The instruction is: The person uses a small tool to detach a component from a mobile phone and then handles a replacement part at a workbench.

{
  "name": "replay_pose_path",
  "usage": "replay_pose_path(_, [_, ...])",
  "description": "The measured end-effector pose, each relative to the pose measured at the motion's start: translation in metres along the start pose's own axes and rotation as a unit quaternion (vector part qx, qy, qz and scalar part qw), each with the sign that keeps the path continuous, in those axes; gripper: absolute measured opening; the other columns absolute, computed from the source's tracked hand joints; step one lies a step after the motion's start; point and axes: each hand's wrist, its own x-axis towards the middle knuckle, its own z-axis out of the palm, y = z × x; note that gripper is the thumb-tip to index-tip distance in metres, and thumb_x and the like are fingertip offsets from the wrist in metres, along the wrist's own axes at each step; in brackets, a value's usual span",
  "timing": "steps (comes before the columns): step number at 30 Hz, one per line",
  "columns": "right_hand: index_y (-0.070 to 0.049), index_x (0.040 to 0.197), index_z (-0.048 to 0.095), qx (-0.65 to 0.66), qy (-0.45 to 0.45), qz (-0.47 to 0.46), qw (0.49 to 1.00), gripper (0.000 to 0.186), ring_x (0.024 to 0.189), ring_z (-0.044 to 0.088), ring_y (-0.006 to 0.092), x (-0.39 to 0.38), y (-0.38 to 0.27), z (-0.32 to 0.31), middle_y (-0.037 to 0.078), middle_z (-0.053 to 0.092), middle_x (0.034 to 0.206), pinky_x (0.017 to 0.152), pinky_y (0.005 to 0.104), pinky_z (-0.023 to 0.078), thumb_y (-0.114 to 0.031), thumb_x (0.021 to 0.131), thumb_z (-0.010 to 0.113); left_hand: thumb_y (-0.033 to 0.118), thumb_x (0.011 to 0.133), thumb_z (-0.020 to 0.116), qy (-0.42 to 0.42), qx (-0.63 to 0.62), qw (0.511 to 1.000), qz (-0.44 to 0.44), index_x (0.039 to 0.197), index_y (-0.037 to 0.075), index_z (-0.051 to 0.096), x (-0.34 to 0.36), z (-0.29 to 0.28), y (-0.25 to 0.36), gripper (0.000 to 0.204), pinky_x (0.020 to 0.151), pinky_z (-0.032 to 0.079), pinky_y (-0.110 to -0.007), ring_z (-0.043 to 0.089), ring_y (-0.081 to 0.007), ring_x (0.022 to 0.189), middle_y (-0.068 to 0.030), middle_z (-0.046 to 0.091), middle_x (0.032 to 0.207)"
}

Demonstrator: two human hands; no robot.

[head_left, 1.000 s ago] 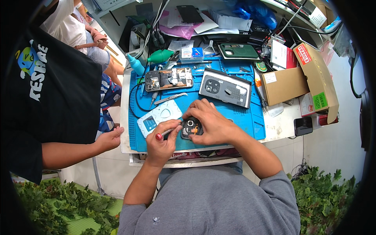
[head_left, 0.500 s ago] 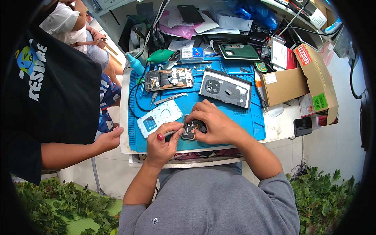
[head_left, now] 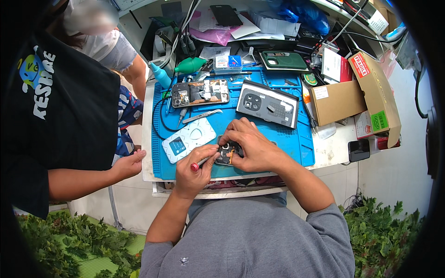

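Note:
An opened phone, its dark inner parts showing, lies at the near middle of the blue work mat. My left hand is closed around a slim screwdriver with a red end cap; its tip points at the phone's left edge and is hidden by fingers. Across the phone's far and right sides rests my right hand, thumb and fingers gripping the body from above and covering much of it. Just left of the phone lies a white patterned device with a small dark screen.
Beyond my hands lie tweezers, another opened phone and a dark phone back. Cardboard boxes stand at the right, near a small black device. At the left, a co-worker's hand hangs beside the table edge.
My left hand and the screwdriver's red end have shifted slightly right and nearer to me. My right hand has barely moved. Behind the co-worker, another person has leaned in.

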Motion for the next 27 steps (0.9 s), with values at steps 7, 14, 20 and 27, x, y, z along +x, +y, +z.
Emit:
replay_pose_path(7, [-0.001,0.116,0.078,-0.005,0.001,-0.011,1.0,0.037,0.114,0.056,0.034,0.0,0.001,0.0,0.017,0.062,0.116,0.1,0.0463,0.045,-0.01,0.08,0.073,-0.005,0.093,0.086,0.001,0.022,1.0,0.014,0.111,0.001,0.07,0.0,0.0,0.001,0.025,0.085,0.069,-0.037,0.084,-0.0311,0.102,-0.0182,0.083,0.11])
replay_pose_path(14, [-0.001,0.119,0.077,-0.023,0.023,-0.048,0.998,0.039,0.114,0.056,0.0355,0.0,0.004,0.002,0.018,0.063,0.117,0.1,0.0469,0.046,-0.01,0.081,0.072,-0.005,0.094,0.085,0.001,0.038,0.999,0.033,0.112,0.001,0.07,0.001,0.0,0.002,0.024,0.083,0.068,-0.037,0.084,-0.0317,0.101,-0.0193,0.082,0.111])
replay_pose_path(20, [0.0,0.121,0.075,0.014,0.071,-0.047,0.996,0.039,0.11,0.059,0.037,0.003,0.011,0.003,0.018,0.065,0.114,0.099,0.0468,0.052,-0.004,0.083,0.068,-0.005,0.095,0.084,0.006,0.026,0.999,0.02,0.111,0.0,0.07,0.001,0.001,0.0,0.023,0.085,0.068,-0.037,0.084,-0.032,0.101,-0.0193,0.082,0.112])
replay_pose_path(27, [0.0,0.112,0.076,0.004,0.083,-0.035,0.996,0.024,0.106,0.065,0.035,0.003,0.005,-0.003,0.016,0.068,0.108,0.096,0.0463,0.056,-0.003,0.09,0.068,-0.006,0.096,0.084,0.006,-0.017,1.0,-0.004,0.113,0.001,0.069,-0.002,-0.002,0.001,0.023,0.087,0.067,-0.037,0.083,-0.0305,0.103,-0.0188,0.082,0.11])
